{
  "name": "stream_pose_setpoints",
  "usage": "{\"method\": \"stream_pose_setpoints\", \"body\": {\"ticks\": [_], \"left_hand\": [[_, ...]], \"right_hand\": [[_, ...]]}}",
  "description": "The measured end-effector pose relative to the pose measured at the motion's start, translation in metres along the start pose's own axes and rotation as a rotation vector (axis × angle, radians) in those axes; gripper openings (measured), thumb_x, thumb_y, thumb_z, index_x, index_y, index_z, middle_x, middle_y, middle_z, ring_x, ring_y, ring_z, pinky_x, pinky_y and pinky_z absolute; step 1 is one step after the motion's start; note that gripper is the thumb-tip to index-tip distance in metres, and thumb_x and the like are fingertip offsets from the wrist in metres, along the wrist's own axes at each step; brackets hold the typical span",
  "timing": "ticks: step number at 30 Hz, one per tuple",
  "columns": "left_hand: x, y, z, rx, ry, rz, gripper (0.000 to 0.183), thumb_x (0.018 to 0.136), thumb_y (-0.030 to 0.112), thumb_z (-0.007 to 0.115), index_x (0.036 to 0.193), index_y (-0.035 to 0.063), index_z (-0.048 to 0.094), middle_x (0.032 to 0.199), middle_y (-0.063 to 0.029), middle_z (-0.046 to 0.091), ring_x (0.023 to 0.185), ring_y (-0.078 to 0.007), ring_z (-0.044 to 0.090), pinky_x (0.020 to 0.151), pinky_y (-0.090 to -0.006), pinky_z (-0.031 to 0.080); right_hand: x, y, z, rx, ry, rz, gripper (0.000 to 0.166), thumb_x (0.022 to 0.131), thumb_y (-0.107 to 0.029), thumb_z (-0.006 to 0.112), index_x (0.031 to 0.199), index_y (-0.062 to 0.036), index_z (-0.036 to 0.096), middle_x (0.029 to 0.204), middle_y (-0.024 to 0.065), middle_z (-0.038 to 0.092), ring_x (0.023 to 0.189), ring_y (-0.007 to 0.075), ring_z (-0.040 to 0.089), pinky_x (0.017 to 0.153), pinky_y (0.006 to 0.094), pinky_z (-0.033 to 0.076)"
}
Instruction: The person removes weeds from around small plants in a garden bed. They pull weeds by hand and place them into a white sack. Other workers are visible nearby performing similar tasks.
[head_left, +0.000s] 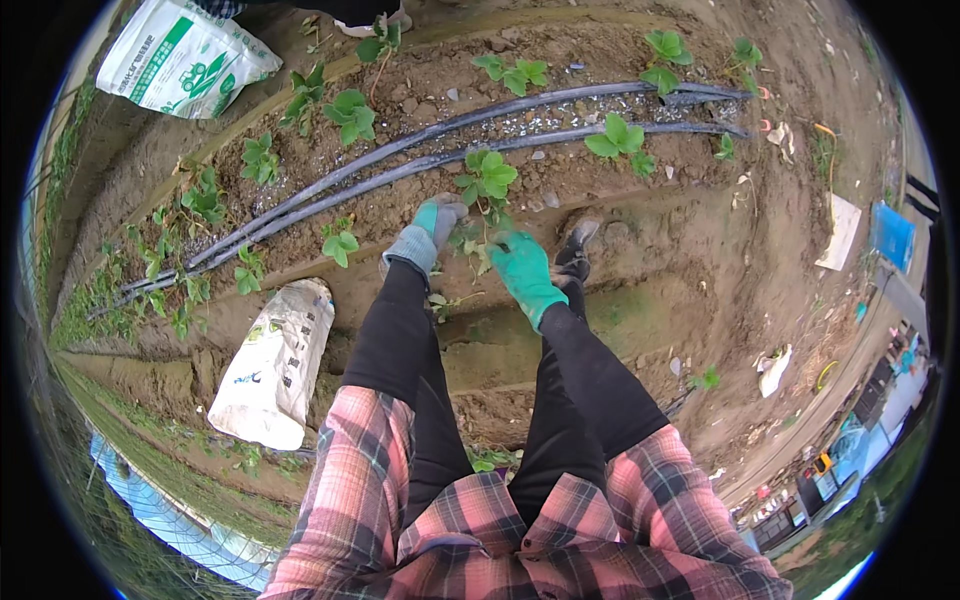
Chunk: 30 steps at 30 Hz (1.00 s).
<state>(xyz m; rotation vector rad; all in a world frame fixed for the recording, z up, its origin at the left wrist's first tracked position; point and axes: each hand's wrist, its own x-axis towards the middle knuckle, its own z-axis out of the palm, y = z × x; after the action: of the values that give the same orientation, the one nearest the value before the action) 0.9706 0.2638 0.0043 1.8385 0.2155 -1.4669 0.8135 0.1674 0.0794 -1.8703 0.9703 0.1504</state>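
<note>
A young strawberry plant (491, 176) with bright green toothed leaves stands at the near edge of a raised soil bed, directly before me. My left hand (437, 225), in a grey and teal work glove, is at the plant's left side, its fingers bent close to the stems. On the right, my right hand (527, 274) wears a green coated glove and is slightly blurred, its fingertips near the lower stalks. Paler, drooping leaves (474, 251) hang between the two gloves. Whether either hand grips a stalk is hidden by the gloves and blur.
Two black drip hoses (450, 154) run along the bed, with white granules (540, 120) scattered around them. A white sack (274, 367) lies in the furrow at left. Another printed sack (187, 64) stands at upper left, near another person's shoe (373, 28). My boot (576, 247) is beside the bed.
</note>
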Motion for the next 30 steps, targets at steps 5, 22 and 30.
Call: {"method": "stream_pose_setpoints", "body": {"ticks": [5, 22, 30], "left_hand": [[-0.039, 0.031, 0.026, 0.88, 0.36, 0.429, 0.035, 0.082, 0.022, 0.063, 0.113, 0.0055, 0.059, 0.11, -0.0199, 0.062, 0.096, -0.0366, 0.06, 0.078, -0.0405, 0.048], [-0.031, 0.067, 0.044, 0.964, 0.404, 0.088, 0.05, 0.085, 0.047, 0.055, 0.113, 0.0069, 0.062, 0.11, -0.0172, 0.064, 0.101, -0.0322, 0.061, 0.085, -0.0427, 0.048], [-0.03, 0.019, 0.012, 0.342, 0.356, 0.113, 0.03, 0.089, 0.026, 0.06, 0.1, -0.0012, 0.064, 0.084, -0.0045, 0.066, 0.076, -0.0134, 0.059, 0.07, -0.0274, 0.047]], "right_hand": [[0.004, 0.02, -0.008, 0.595, -0.03, 0.38, 0.021, 0.084, -0.016, 0.067, 0.1, -0.0027, 0.066, 0.089, 0.005, 0.066, 0.077, 0.0151, 0.061, 0.071, 0.0289, 0.049], [-0.015, 0.005, -0.007, 1.051, -0.007, 0.61, 0.02, 0.087, -0.012, 0.062, 0.102, 0.0006, 0.064, 0.082, -0.0006, 0.058, 0.074, 0.0083, 0.055, 0.064, 0.0228, 0.045], [-0.023, 0.022, -0.038, 0.918, -0.114, 0.751, 0.031, 0.088, -0.021, 0.063, 0.115, -0.0063, 0.058, 0.082, 0.0026, 0.06, 0.065, 0.0111, 0.056, 0.056, 0.0256, 0.046]]}}
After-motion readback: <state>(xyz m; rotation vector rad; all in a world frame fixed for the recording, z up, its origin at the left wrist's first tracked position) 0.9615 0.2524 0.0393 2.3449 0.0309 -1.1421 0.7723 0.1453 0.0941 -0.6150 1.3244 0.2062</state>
